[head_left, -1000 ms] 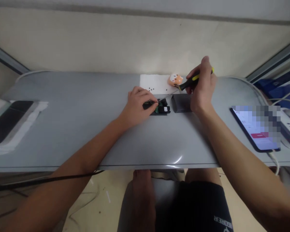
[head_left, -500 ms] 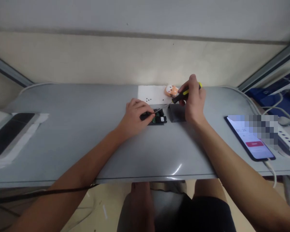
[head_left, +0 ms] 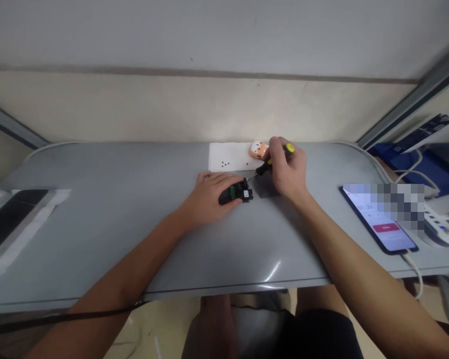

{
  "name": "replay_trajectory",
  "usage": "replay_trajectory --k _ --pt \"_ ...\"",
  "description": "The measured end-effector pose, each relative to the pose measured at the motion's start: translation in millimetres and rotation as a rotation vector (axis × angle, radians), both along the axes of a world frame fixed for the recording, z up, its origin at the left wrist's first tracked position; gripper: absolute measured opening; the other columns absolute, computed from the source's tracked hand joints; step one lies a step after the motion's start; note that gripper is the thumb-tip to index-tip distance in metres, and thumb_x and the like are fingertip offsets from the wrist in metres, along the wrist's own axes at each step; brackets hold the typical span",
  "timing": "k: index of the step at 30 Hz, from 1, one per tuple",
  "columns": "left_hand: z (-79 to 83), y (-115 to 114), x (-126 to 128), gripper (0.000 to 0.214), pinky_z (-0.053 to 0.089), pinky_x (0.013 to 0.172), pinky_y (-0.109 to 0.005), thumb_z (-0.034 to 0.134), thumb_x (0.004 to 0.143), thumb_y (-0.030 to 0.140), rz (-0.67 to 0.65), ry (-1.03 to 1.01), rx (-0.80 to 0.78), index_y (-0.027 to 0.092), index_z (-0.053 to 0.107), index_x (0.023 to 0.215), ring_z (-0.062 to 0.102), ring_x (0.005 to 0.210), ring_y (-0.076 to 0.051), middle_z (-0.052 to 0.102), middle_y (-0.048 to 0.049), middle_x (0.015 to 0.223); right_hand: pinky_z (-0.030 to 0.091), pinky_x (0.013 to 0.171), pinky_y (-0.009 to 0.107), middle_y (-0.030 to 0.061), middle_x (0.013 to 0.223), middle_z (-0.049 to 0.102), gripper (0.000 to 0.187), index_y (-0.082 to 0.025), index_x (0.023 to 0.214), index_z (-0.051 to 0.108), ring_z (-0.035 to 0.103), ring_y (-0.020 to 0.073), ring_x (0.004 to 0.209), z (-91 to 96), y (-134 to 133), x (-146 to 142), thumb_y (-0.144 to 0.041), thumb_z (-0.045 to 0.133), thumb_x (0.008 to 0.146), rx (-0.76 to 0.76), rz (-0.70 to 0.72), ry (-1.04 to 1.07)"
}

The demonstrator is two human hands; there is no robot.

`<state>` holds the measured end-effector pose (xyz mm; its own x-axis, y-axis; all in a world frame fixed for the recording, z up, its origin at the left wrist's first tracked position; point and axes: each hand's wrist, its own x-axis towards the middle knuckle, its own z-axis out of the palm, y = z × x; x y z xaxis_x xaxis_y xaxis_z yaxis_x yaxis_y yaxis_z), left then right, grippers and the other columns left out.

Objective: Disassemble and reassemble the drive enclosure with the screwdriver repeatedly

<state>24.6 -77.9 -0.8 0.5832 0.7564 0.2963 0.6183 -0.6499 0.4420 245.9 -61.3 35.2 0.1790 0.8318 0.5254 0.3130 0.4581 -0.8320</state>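
The step in hand looks like screwdriver work on a small black electronic device [head_left: 235, 192] with a green circuit board showing. It lies on the worktop [head_left: 142, 209] under and between the fingers of the left hand [head_left: 209, 197], which are moderately spread, thumb on the near side and fingers on the far side. The right hand [head_left: 289, 173] is closed round the black-and-yellow handle of a screwdriver [head_left: 262, 168], its shaft slanting down leftward to the device's far right corner; whether the tip sits in a screw is too small to tell. This seems to call for a firm left hold and a steady tip, with fine finger turns from the right hand.

A dark cover [head_left: 266, 188] lies just right of the device, partly beneath the right hand, so that side is tight. Just beyond the hands, white paper [head_left: 236, 149] bears small dark screws [head_left: 225, 164], and an orange-and-white figurine [head_left: 257, 149] sits close to the right hand's fingers; the wall [head_left: 153, 109] rises behind. Room is wider leftward of the left hand and between the forearms, toward the worktop's near edge. Well right of the right hand lies a smartphone [head_left: 377, 222] with a cable.
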Motion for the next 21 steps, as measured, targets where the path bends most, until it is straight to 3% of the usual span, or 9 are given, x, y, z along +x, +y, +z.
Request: replay_trajectory --k 9,15,21 --pt "0.9 0.5 -1.0 0.041 0.030 0.121 -0.051 0.069 0.100 0.042 0.008 -0.010 -0.015 0.030 0.064 0.139 0.063 0.138 -0.030 0.070 -0.0058 0.148 0.039 0.060 0.030 -0.0035 0.058 0.047 0.053 -0.022 0.066 0.055 0.047 0.0113 0.057 3.3 -5.4 -0.5 -0.057 0.052 0.106 0.045 -0.005 -0.054" --pt "2.3 -0.2 -0.9 0.030 0.027 0.122 -0.051 0.068 0.098 0.040 0.017 -0.027 -0.036 0.027 0.066 0.125 0.064 0.137 -0.030 0.071 -0.0055 0.146 0.038 0.059 0.030 -0.0032 0.060 0.047 0.053 -0.022 0.065 0.054 0.046 0.0106 0.057 4.6 -6.3 -0.3 -0.054 0.052 0.107 0.068 -0.003 -0.072" --pt "1.3 0.7 -1.0 0.024 0.026 0.122 -0.052 0.069 0.099 0.042 0.015 -0.033 -0.027 0.028 0.070 0.119 0.064 0.138 -0.029 0.069 -0.0045 0.149 0.038 0.059 0.030 -0.0028 0.060 0.048 0.055 -0.022 0.066 0.055 0.047 0.0113 0.057 3.5 -4.0 2.0 -0.060 0.050 0.106 0.067 -0.011 -0.063"
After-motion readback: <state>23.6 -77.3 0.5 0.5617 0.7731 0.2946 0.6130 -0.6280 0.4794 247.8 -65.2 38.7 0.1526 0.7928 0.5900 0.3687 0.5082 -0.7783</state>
